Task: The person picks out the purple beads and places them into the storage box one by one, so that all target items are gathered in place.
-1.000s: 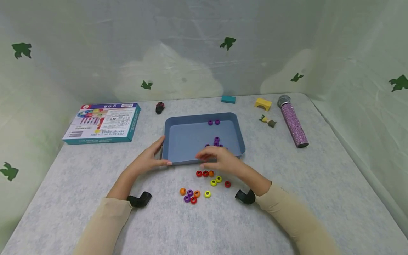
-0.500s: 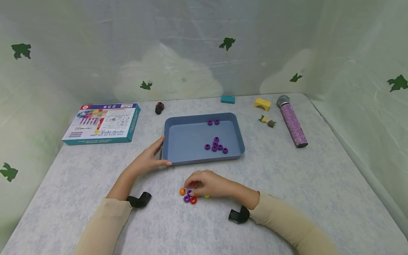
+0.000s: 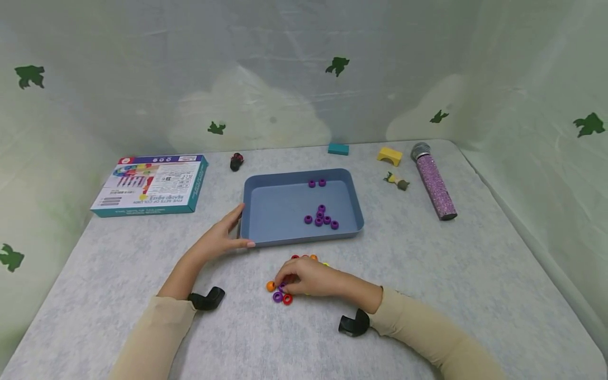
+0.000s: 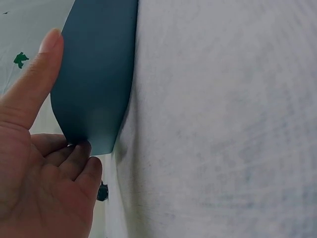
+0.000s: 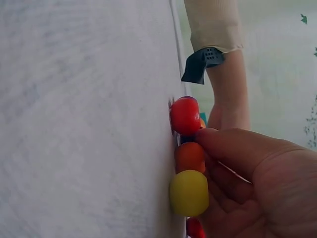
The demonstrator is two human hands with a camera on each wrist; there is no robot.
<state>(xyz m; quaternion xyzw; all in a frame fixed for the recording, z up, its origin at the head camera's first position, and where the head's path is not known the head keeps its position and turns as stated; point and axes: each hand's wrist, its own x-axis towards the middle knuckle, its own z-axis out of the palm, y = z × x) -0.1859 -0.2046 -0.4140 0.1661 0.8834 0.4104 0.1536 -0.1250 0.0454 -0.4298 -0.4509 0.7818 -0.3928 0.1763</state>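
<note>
My left hand (image 3: 219,238) holds the blue-grey tray (image 3: 280,241) by its near left corner. Its thumb lies along the front wall while the fingers bend against the left side, as the tray wall (image 4: 96,74) in the left wrist view shows. Over the loose beads on the table, my right hand (image 3: 311,277) pinches a purple bead (image 3: 282,287) with thumb and fingertips. Close by are an orange bead (image 3: 271,286), another purple bead (image 3: 277,297) and a red bead (image 3: 287,299). A yellow bead (image 5: 189,193) shows beside the right hand (image 5: 247,173); others are partly hidden beneath it.
Several purple beads (image 3: 319,221) lie in the tray's right half. A boxed set (image 3: 149,184) stands left; a small dark toy (image 3: 236,161), teal block (image 3: 338,149), yellow arch block (image 3: 390,155), small figure (image 3: 396,181) and glittery microphone (image 3: 434,182) sit behind and right.
My right hand has come from the tray's front edge down to the loose beads, and its fingertips have closed at a purple bead. The left hand has stayed at the tray corner.
</note>
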